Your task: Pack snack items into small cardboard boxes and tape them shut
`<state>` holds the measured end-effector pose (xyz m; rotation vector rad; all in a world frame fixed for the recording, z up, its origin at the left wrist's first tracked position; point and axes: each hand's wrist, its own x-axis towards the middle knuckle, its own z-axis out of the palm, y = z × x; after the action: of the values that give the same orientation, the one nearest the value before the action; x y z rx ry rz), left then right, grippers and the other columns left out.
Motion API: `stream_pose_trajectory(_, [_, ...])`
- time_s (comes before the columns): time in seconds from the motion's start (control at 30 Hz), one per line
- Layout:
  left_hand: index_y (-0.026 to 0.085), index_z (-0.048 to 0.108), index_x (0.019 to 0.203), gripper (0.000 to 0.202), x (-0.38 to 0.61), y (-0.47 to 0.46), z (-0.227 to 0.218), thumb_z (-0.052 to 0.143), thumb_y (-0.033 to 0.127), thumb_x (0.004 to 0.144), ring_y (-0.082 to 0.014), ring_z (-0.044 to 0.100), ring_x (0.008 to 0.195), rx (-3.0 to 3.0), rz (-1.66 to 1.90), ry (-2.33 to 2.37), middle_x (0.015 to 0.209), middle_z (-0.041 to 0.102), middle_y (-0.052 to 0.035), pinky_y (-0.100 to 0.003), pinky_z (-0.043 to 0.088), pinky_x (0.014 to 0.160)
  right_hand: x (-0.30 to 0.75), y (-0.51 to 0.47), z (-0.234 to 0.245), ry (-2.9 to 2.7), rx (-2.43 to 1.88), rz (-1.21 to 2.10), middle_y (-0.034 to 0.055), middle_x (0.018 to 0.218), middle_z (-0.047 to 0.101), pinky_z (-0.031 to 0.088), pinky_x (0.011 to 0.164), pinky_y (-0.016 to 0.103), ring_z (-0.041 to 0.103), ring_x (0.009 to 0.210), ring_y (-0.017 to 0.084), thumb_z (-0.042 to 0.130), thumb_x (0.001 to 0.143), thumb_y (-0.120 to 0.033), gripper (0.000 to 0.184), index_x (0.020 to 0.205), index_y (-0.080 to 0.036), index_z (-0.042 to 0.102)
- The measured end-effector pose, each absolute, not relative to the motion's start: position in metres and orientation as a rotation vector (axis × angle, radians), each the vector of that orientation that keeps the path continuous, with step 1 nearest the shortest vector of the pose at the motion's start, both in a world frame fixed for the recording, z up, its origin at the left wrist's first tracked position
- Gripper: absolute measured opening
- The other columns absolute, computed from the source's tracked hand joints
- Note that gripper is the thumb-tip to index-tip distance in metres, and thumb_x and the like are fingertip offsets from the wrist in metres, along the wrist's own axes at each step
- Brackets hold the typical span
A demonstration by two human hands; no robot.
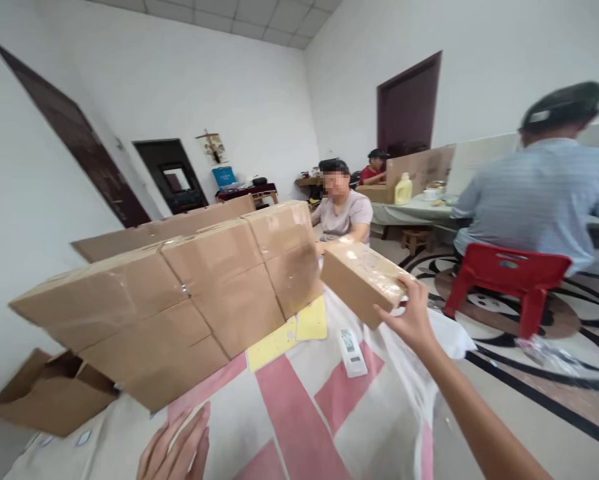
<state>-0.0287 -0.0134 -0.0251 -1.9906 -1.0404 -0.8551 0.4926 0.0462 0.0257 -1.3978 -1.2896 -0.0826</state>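
My right hand (413, 310) grips the near right end of a small taped cardboard box (352, 283), thumb on its side and fingers over the top edge. The box's far end is by the hands of a person seated across the table. Low in the view, my left hand (177, 443) rests over the tablecloth with its fingers stretched out, holding nothing. A white remote-like device (352, 353) with a small display lies on the cloth between my hands, nearer the box. Yellow sheets (272, 343) lie along the foot of the stacked cartons.
Stacked, taped cartons (179, 300) form a wall along the table's left and far side. An open carton (54, 393) sits at the far left. The pink and white tablecloth (299, 413) hangs over the right edge. A person in light blue sits on a red chair (509, 273) at right.
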Motion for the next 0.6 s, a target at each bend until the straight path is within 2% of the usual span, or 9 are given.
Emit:
stream_pose_trajectory(0.1, [0.040,0.032,0.155,0.074,-0.067,-0.014,-0.037,0.059,0.017,0.091,-0.0256,0.072,0.095,-1.951,-0.825,-1.161,0.103,0.077,-0.0008,-0.045,0.046,0.099,0.522,0.113,-0.013,-1.324,-1.578,-0.184,0.0216,0.128,0.040,0.045,0.100,0.057,0.035,0.132,0.043,0.072,0.064,-0.069,0.094,0.135,-0.013,0.045])
stream_pose_trajectory(0.2, [0.042,0.043,0.149,0.064,-0.103,-0.018,-0.050,0.058,0.018,0.091,-0.0253,0.071,0.098,-1.888,-0.842,-1.348,0.104,0.076,-0.0015,-0.044,0.046,0.096,0.528,0.181,-0.039,-1.370,-1.663,-0.119,0.0275,0.132,0.039,0.039,0.103,0.061,0.032,0.135,0.048,0.070,0.059,-0.077,0.103,0.134,-0.010,0.046])
stream_pose_trajectory(0.3, [0.039,0.059,0.132,0.045,-0.137,-0.024,-0.056,0.058,0.021,0.091,-0.0259,0.070,0.101,-1.816,-0.895,-1.509,0.106,0.075,-0.0030,-0.043,0.047,0.093,0.516,0.225,-0.024,-1.434,-1.780,0.076,0.0361,0.142,0.033,0.041,0.097,0.059,0.036,0.136,0.050,0.078,0.056,-0.071,0.108,0.139,-0.009,0.044])
stream_pose_trajectory(0.4, [0.032,0.066,0.118,0.027,-0.178,-0.027,-0.056,0.055,0.031,0.093,-0.0277,0.068,0.105,-1.700,-1.018,-1.717,0.106,0.074,-0.0065,-0.044,0.047,0.095,0.471,0.232,0.016,-1.383,-1.787,-0.131,0.0416,0.149,0.028,0.036,0.100,0.061,0.035,0.140,0.049,0.072,0.075,-0.059,0.094,0.145,-0.006,0.040])
stream_pose_trajectory(0.47, [0.030,0.067,0.115,0.030,-0.212,-0.024,-0.054,0.053,0.043,0.093,-0.0298,0.066,0.107,-1.521,-1.172,-1.937,0.111,0.072,-0.0078,-0.049,0.046,0.102,0.413,0.217,0.038,-1.416,-1.544,-0.388,0.0359,0.147,0.038,0.032,0.108,0.060,0.033,0.144,0.042,0.062,0.086,-0.050,0.073,0.143,-0.010,0.043])
stream_pose_trajectory(0.5, [0.029,0.066,0.117,0.035,-0.232,-0.020,-0.053,0.054,0.049,0.091,-0.0309,0.065,0.109,-1.397,-1.271,-2.061,0.116,0.071,-0.0079,-0.051,0.045,0.104,0.375,0.204,0.045,-1.493,-1.379,-0.443,0.0309,0.142,0.047,0.033,0.110,0.059,0.038,0.141,0.040,0.061,0.087,-0.046,0.063,0.139,-0.014,0.048])
stream_pose_trajectory(0.6, [0.024,0.055,0.135,0.067,-0.294,0.009,-0.053,0.063,0.061,0.080,-0.0345,0.059,0.122,-1.039,-1.659,-2.297,0.138,0.060,-0.0115,-0.053,0.047,0.104,0.231,0.157,0.045,-1.824,-0.921,-0.218,0.0171,0.117,0.065,0.047,0.101,0.055,0.060,0.118,0.034,0.059,0.087,-0.032,0.035,0.121,-0.023,0.059])
